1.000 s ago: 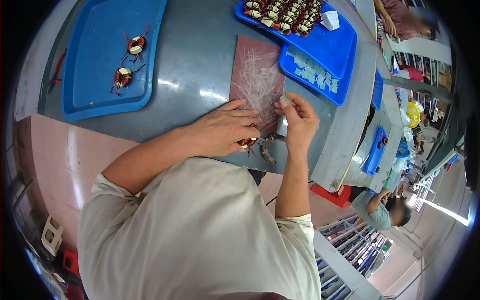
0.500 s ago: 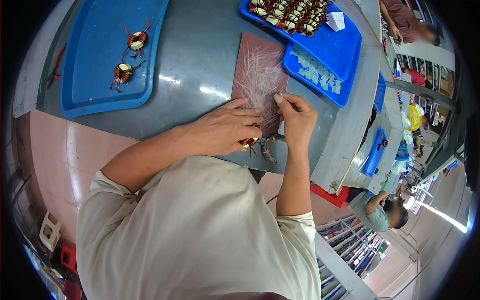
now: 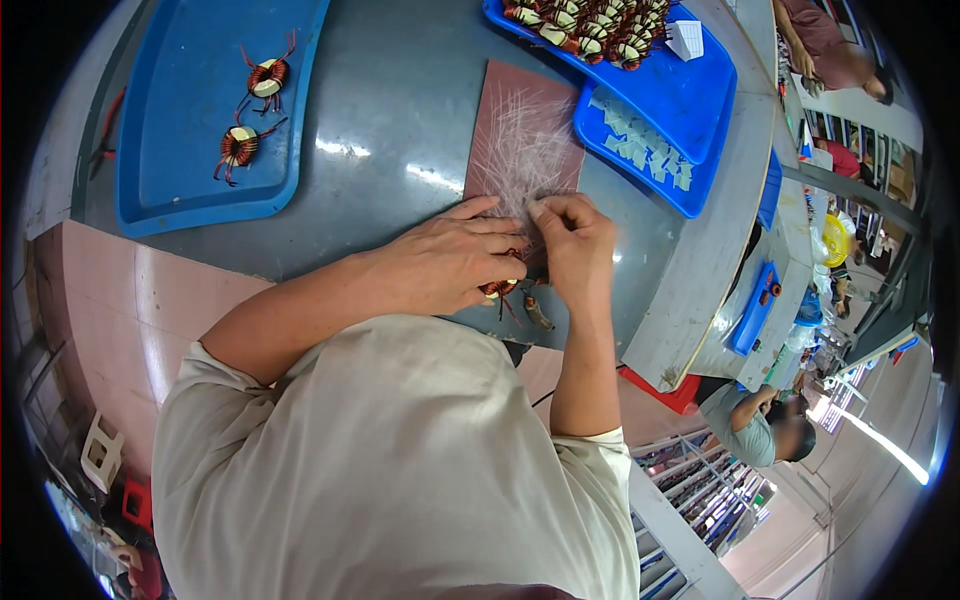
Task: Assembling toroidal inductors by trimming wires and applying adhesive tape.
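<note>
My left hand (image 3: pixel 455 258) lies palm down at the table's near edge, its fingers and thumb around a ring-shaped coil (image 3: pixel 498 288) wound with reddish wire. Most of that coil is hidden under the fingers. Close by on the right, my right hand (image 3: pixel 575 235) has thumb and forefinger pinched together; whatever is between them is too fine to make out. Both hands are at the near end of a brown board (image 3: pixel 530 130), which bears a loose heap of thin clear strands (image 3: pixel 525 165). A hand tool with worn handles (image 3: pixel 537 308) lies partly hidden between the hands.
At the left, a blue tray (image 3: pixel 160 190) holds two wound coils (image 3: pixel 239 147). Stacked blue trays (image 3: pixel 690 120) at the far right carry many coils (image 3: pixel 600 25), a white folded piece (image 3: pixel 685 40) and pale small pieces (image 3: pixel 645 145). A co-worker (image 3: pixel 750 425) sits farther right.
My right hand has moved left and slightly nearer, from the board's right edge to beside my left fingers, still pinched. My left hand stays over the coil.
</note>
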`<state>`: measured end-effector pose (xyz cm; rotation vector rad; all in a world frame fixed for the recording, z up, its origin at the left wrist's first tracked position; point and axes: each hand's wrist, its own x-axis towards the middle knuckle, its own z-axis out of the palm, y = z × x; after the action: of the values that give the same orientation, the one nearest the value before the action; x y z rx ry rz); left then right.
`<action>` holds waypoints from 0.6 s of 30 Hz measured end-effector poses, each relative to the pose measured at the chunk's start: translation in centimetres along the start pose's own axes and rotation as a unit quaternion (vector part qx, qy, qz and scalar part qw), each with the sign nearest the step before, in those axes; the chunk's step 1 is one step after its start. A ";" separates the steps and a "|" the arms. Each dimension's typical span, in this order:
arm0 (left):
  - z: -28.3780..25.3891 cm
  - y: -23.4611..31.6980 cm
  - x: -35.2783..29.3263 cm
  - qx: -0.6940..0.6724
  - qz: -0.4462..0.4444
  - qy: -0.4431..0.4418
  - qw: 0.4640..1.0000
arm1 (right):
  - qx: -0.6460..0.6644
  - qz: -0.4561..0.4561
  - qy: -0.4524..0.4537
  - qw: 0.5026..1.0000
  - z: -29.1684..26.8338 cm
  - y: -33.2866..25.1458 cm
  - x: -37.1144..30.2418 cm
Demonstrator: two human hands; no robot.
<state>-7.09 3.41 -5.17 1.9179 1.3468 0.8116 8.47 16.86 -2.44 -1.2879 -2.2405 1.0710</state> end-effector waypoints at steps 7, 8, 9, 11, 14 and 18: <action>0.8 -0.3 -0.3 0.005 0.008 0.023 1.000 | -0.138 -0.047 0.130 0.981 0.2 1.6 2.3; 0.8 -0.3 -0.4 0.006 0.008 0.023 1.000 | -0.138 -0.048 0.130 0.981 0.3 1.7 2.1; 0.9 -0.3 -0.3 -0.001 0.010 0.024 1.000 | -0.230 -0.155 0.110 0.954 0.3 2.0 1.8; 0.8 -0.3 -0.3 -0.007 0.013 0.026 1.000 | -0.301 -0.295 0.058 0.905 0.3 2.2 1.1; 0.6 -0.1 -0.2 0.003 0.011 0.025 1.000 | -0.197 -0.306 -0.011 0.931 -0.3 2.2 -0.3; 0.2 -0.3 -0.5 -0.007 0.007 0.025 1.000 | -0.070 -0.150 0.001 0.986 -1.7 1.0 -0.9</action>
<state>-7.22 2.94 -5.60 1.9101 1.3542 0.8798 10.54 17.14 -2.01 -0.9557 -2.4458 0.8147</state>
